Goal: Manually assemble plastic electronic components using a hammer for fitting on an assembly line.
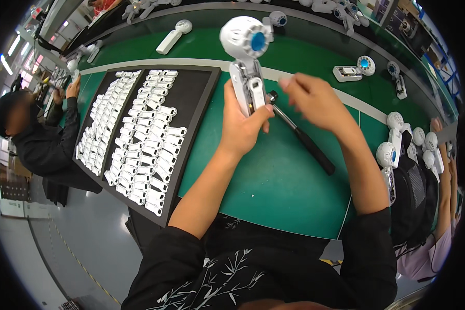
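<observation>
My left hand (241, 121) holds a white handheld fan (245, 51) upright by its handle. The fan has a round slotted head with a blue centre, and the handle's inner parts show along its front. My right hand (315, 101) is raised just to the right of the handle, apart from it. Its fingers look bent but are smeared by motion, so whether they hold anything cannot be made out. Below the two hands a hammer (312, 147) with a black grip lies slantwise on the green table (232, 181), its head near the fan's handle.
On the left, a black tray (194, 98) carries rows of small white handle covers (147, 134). More white fans (175, 37) rest on the green belt (305, 44) beyond. Several fans (386, 155) stand at the right edge. One person (41, 139) works at the left, another at the right.
</observation>
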`<state>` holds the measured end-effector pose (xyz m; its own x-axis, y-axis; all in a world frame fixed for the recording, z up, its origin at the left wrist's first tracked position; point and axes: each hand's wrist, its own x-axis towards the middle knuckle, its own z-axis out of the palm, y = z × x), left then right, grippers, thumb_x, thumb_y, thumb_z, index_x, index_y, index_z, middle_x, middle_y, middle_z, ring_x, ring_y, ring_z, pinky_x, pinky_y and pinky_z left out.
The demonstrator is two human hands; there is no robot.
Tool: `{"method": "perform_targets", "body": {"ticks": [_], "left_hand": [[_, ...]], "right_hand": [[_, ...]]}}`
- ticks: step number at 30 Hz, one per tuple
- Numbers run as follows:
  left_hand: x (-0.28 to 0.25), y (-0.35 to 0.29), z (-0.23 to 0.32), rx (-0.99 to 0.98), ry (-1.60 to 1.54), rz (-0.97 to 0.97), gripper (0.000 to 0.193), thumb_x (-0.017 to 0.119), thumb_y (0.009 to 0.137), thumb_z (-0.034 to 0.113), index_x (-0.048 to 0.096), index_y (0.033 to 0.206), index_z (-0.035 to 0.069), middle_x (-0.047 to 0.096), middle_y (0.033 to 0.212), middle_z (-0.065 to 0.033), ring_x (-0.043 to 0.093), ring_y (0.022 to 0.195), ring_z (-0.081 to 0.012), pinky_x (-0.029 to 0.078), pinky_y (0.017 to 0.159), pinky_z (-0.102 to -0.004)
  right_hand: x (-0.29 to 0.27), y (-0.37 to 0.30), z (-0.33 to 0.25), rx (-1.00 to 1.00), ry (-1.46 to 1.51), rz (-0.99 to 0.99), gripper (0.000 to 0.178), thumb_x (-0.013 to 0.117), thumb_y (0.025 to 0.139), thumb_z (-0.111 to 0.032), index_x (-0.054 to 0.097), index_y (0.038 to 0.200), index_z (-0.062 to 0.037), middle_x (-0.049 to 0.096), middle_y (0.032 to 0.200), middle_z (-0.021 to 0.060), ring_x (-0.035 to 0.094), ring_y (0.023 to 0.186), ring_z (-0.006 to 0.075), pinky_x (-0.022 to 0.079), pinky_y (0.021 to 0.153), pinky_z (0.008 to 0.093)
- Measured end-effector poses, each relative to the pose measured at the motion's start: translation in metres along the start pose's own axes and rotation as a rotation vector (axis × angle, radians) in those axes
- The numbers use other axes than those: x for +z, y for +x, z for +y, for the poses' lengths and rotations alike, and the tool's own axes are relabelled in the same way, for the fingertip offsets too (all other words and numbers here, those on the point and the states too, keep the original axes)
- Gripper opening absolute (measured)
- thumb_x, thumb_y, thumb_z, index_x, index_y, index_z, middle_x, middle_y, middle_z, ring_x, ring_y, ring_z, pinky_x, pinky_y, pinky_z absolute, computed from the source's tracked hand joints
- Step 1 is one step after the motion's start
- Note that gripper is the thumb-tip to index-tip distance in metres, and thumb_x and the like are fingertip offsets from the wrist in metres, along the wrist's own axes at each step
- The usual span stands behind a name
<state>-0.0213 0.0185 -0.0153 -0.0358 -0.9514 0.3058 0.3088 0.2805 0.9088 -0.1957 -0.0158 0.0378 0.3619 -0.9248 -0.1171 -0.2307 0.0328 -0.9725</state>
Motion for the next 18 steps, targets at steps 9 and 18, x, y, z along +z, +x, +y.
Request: {"method": "perform_targets", "body": {"ticks": [9, 18], "left_hand": [[-0.010, 0.013, 0.010, -0.084, -0.299, 0.146, 0.042, 0.054, 0.083, 0.003, 0.035, 0.121, 0.005, 0.055, 0.095, -0.0121, 0.060, 0.070, -0.0181, 0.043, 0.041, -0.0263], [0.000, 0.011, 0.019, -0.094, -0.295, 0.033, 0.046, 0.057, 0.078, -0.001, 0.038, 0.119, 0.009, 0.056, 0.088, -0.0081, 0.058, 0.064, -0.0161, 0.040, 0.039, -0.0252]], "right_hand": [[-0.001, 0.005, 0.033, -0.133, -0.796, 0.201, 0.034, 0.050, 0.096, -0.033, 0.055, 0.091, 0.0004, 0.056, 0.066, 0.0130, 0.059, 0.062, 0.0275, 0.046, 0.058, 0.0395], [0.031, -0.026, 0.015, -0.709, -0.736, 0.294, 0.033, 0.037, 0.102, -0.028, 0.051, 0.083, -0.0042, 0.043, 0.057, 0.0022, 0.041, 0.052, 0.0083, 0.031, 0.045, 0.0289]]}}
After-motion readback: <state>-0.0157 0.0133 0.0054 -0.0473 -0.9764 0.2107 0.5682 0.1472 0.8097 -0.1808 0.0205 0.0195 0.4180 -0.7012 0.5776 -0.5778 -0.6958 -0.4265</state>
